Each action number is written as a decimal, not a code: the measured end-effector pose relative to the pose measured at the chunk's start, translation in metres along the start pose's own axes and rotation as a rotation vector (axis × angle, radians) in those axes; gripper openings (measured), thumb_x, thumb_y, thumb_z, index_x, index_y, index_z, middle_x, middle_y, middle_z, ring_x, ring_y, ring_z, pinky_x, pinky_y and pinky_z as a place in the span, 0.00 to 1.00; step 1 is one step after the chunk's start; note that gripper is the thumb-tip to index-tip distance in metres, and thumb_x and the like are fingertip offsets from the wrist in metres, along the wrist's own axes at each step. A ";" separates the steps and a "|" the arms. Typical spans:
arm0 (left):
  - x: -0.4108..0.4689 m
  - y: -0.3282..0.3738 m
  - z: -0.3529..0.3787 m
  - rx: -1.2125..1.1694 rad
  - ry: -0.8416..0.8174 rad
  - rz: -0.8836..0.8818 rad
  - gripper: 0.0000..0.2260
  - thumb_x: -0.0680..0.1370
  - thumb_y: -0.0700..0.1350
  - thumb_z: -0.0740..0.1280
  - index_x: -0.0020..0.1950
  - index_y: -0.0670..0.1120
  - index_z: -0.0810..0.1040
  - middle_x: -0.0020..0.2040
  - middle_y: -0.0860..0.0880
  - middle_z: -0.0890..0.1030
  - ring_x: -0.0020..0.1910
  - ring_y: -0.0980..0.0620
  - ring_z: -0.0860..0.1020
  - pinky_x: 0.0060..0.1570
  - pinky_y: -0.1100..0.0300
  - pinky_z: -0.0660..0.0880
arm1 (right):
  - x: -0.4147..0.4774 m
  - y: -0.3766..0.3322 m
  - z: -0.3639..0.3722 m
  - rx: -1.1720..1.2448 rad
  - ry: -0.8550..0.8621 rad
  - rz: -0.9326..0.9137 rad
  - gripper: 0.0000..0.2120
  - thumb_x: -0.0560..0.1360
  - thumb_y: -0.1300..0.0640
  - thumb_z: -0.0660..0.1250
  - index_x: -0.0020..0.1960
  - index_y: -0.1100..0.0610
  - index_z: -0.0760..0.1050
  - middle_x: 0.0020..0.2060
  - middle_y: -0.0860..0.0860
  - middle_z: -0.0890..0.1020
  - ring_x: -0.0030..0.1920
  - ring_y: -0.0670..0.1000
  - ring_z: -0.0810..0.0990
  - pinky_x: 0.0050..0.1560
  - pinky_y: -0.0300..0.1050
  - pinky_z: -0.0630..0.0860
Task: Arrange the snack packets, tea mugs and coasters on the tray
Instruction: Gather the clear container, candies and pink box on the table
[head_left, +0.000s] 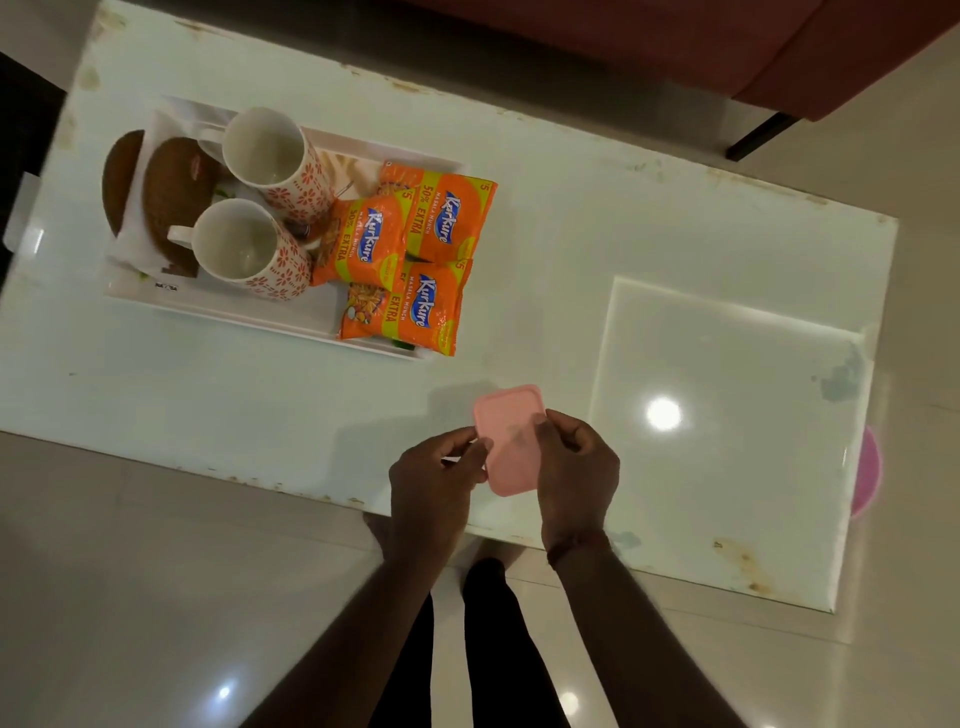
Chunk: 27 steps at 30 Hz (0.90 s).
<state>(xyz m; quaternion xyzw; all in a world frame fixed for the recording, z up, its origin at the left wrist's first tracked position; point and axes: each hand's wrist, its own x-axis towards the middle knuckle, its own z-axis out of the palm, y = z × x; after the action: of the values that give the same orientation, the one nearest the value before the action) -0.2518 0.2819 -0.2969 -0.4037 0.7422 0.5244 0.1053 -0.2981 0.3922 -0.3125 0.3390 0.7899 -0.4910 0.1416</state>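
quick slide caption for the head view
Both hands, left and right, hold a pink lid over the table; mugs, coasters, snack packets on tray.

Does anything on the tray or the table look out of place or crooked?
Yes. The three snack packets overlap untidily, and the nearest one hangs over the tray rim. One coaster leans half off the far side. Both hands hold a pink lid.

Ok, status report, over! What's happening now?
Both hands, left and right, grip flat pink plastic lid. White rectangular tray already loaded. Nothing blocking.
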 end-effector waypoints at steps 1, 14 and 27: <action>0.001 -0.001 0.000 0.004 0.013 -0.001 0.13 0.75 0.49 0.71 0.58 0.47 0.83 0.47 0.52 0.86 0.37 0.58 0.84 0.43 0.58 0.83 | 0.001 0.001 0.001 -0.015 -0.001 0.005 0.05 0.74 0.53 0.70 0.48 0.48 0.84 0.44 0.42 0.85 0.49 0.46 0.82 0.51 0.50 0.82; 0.008 -0.008 -0.001 0.044 0.060 -0.056 0.10 0.75 0.49 0.72 0.52 0.48 0.85 0.42 0.53 0.86 0.36 0.59 0.83 0.43 0.58 0.82 | 0.002 0.005 0.005 -0.095 -0.041 -0.045 0.07 0.75 0.53 0.70 0.51 0.51 0.85 0.40 0.36 0.82 0.46 0.41 0.81 0.52 0.50 0.82; 0.025 -0.007 -0.005 -0.029 -0.075 -0.203 0.01 0.72 0.47 0.74 0.42 0.51 0.84 0.36 0.52 0.85 0.33 0.56 0.84 0.45 0.48 0.83 | 0.014 0.002 -0.008 -0.265 -0.153 -0.148 0.08 0.76 0.53 0.70 0.50 0.53 0.85 0.42 0.45 0.86 0.46 0.48 0.82 0.50 0.42 0.78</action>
<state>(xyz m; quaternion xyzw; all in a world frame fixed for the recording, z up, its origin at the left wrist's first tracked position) -0.2619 0.2640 -0.3140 -0.4585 0.6853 0.5366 0.1797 -0.3063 0.4056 -0.3173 0.2198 0.8574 -0.4161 0.2082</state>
